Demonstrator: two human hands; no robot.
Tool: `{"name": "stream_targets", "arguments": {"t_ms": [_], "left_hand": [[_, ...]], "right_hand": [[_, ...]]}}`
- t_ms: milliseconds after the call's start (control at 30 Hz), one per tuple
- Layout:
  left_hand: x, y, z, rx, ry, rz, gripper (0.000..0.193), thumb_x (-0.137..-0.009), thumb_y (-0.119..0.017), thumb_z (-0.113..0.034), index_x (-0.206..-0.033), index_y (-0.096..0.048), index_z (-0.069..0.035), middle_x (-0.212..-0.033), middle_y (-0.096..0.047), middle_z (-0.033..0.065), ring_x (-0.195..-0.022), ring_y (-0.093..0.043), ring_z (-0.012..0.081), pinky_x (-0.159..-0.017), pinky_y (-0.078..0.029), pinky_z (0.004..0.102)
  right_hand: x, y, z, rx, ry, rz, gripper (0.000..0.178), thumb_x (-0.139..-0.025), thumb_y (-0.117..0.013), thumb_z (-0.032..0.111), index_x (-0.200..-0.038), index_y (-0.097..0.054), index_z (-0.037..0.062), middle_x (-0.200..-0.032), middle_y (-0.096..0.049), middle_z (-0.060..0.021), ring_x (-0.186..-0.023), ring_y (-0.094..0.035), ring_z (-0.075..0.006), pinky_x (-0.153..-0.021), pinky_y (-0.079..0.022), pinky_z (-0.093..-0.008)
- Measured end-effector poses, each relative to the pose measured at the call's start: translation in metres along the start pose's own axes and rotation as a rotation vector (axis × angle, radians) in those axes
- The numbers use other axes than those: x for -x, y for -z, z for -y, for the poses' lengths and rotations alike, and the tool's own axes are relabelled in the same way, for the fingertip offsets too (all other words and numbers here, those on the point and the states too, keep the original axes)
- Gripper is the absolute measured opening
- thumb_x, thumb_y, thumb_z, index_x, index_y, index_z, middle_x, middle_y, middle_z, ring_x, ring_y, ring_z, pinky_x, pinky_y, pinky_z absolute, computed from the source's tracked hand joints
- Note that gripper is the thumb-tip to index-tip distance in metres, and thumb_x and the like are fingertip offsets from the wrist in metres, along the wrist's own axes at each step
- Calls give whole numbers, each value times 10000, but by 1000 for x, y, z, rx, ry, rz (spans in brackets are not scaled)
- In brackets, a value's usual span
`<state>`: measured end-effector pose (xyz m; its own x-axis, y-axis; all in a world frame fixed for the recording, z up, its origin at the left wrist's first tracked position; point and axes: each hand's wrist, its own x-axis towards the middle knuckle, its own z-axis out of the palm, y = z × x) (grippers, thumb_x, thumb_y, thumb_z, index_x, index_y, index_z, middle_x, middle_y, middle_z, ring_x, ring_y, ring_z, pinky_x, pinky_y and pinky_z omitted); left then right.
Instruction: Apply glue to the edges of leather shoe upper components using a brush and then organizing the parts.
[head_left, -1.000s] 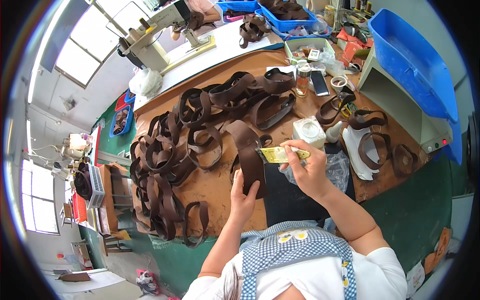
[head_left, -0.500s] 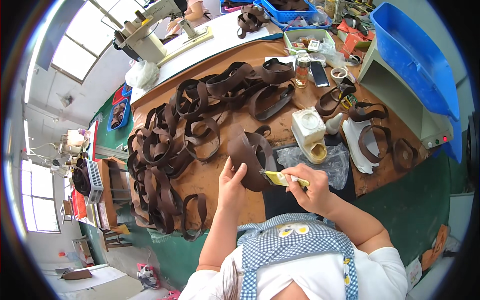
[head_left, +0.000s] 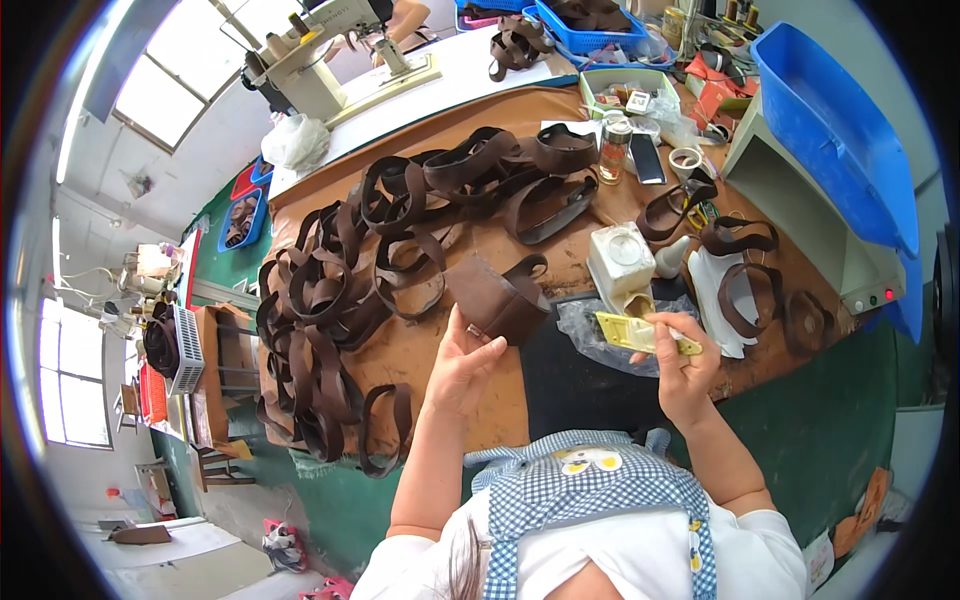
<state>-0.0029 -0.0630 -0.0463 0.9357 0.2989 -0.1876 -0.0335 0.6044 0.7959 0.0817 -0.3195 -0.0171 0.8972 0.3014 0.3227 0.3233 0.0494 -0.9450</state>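
Observation:
My left hand (head_left: pixel 460 368) grips a wide dark brown band (head_left: pixel 490 298), fingers beneath it and thumb on its near edge, above the table. In my right hand (head_left: pixel 685 368) is a flat brush with a yellow handle (head_left: pixel 650 335), apart from the band. The brush's front end is close to the brownish mouth of a white, stained square container (head_left: pixel 618 250); whether they touch I cannot tell. Under the brush lie crumpled clear plastic (head_left: pixel 580 335) and a black mat (head_left: pixel 565 390). A white nozzle-shaped piece (head_left: pixel 672 258) stands beside the container.
Many looped brown bands (head_left: pixel 330 290) heap over the table's left and back. A glass jar (head_left: pixel 614 148), phone (head_left: pixel 647 160) and tape roll (head_left: pixel 685 160) sit at the back right. Beyond them are a grey box (head_left: pixel 790 190) and blue tub (head_left: pixel 840 130). Another person sits behind the sewing machine (head_left: pixel 390 60).
My right hand has drawn the brush off the band and moved right, toward the white container. The band has tilted in my left hand, which stays nearly in place.

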Motion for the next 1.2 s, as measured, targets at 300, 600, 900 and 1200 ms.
{"name": "stream_targets", "arguments": {"t_ms": [300,600,900,1200], "left_hand": [[1,-2,0,168,143,107,251,-986,-542,-87,-1216,-464,-26,-1209,-598,97,-1088,-630,202,-920,-550,359],[4,-24,8,-70,-24,53,496,-889,-604,62,-1319,-370,-12,-1226,-589,132,-1127,-608,211,-936,-543,366],[3,-23,2,-71,-1,-38,527,-883,-631,22,-1333,-358,5,-1239,-567,136,-1136,-601,222,-955,-527,386],[-9,7,3,70,219,-76,396,-931,-595,-20,-1298,-450,16,-1215,-616,127,-1108,-628,229,-938,-540,374]], "right_hand": [[-26,-18,20,-65,88,14,185,-999,-501,70,-1047,-611,-70,-874,-634,-108,-654,-650,-147,-586,-541,-247],[-43,-38,21,32,45,84,141,-977,-548,50,-1029,-638,-46,-844,-679,-99,-668,-671,-128,-573,-533,-229],[-29,-40,26,320,405,243,183,-846,-619,-11,-1024,-646,18,-772,-647,-111,-636,-665,-222,-569,-515,-314],[10,-21,-2,437,428,364,224,-815,-657,24,-1037,-636,33,-809,-666,-87,-681,-667,-260,-609,-535,-352]]}}
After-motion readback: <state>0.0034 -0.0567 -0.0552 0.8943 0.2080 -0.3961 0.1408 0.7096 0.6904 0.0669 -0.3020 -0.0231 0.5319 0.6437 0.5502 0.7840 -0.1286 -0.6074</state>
